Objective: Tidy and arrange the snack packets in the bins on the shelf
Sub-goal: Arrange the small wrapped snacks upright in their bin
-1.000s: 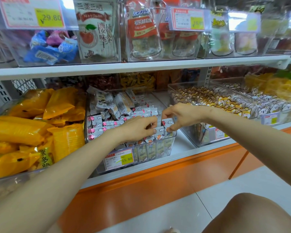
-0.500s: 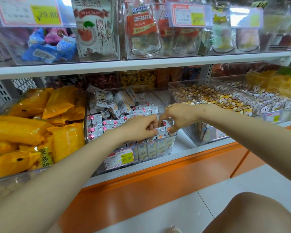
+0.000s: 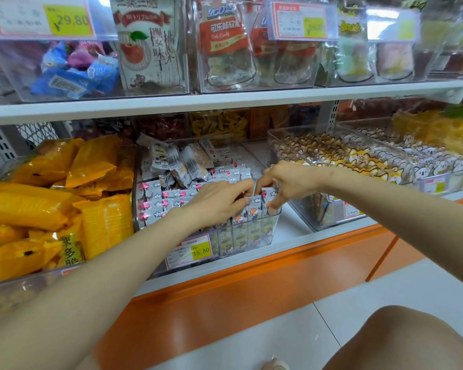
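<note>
Small snack packets (image 3: 254,209) stand upright in the near right corner of a clear bin (image 3: 251,237) on the lower shelf (image 3: 292,225); its price tag (image 3: 189,251) reads "15.80". The left hand (image 3: 214,201) and right hand (image 3: 289,180) pinch their tops. Yellow packets (image 3: 24,206) fill the bin to the left.

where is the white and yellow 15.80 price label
Head view: the white and yellow 15.80 price label is on the front wall of the clear plastic bin, below the left hand, right of the yellow packets.
</note>
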